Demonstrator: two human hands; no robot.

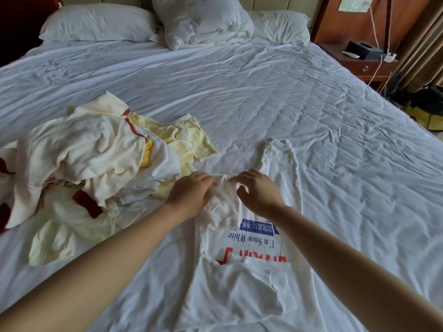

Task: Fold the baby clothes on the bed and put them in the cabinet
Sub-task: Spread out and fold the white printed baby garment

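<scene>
A white baby garment [242, 283] with red and blue print lies spread on the bed in front of me, one leg [280, 161] stretching away. My left hand [191, 190] and my right hand [257, 190] meet over a folded-in part of the garment [223, 207], each pinching the white cloth at its far edge. Left of them sits a loose pile of cream, yellow and red-trimmed baby clothes [96, 161]. No cabinet is in view.
The white bed sheet [263, 92] stretches wide behind and to the right. Pillows [100, 22] and a bunched duvet [201, 20] lie at the headboard. A wooden nightstand [366, 61] with a dark box and cables stands at the far right, a yellow bag [426, 111] below it.
</scene>
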